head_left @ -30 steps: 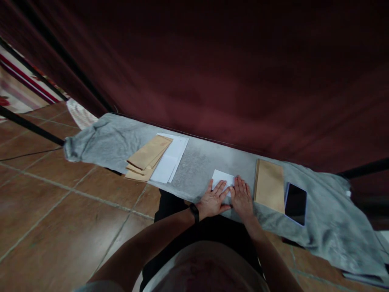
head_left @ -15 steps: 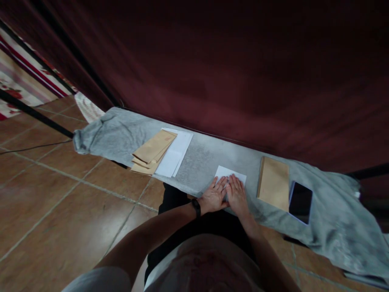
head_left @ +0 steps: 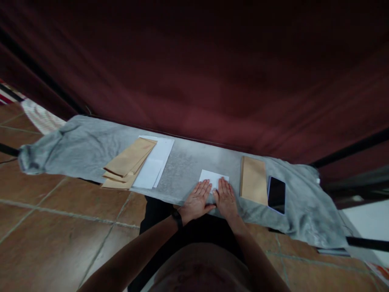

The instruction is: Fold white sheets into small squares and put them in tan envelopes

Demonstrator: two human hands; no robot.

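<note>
A folded white sheet of paper (head_left: 209, 175) lies flat on the grey cloth near the front edge. My left hand (head_left: 196, 201) presses on its left side with the fingers stretched out. On its right side rests my right hand (head_left: 225, 198), also flat, fingers extended. Both palms cover the paper's near part, and a narrow gap shows between the hands. To the right lies a stack of brown envelopes (head_left: 254, 179), and beyond it a phone (head_left: 276, 194) with a dark screen.
Several brown paper envelopes (head_left: 129, 160) lie fanned on white sheets (head_left: 156, 160) at the left. Grey cloth (head_left: 188, 158) covers the long narrow table. A dark red curtain (head_left: 194, 89) hangs along the back, and brown floor tiles (head_left: 54, 235) show below.
My hands have moved apart on the white paper, the left one outward to the left. The camera view has swung right, so everything sits further left.
</note>
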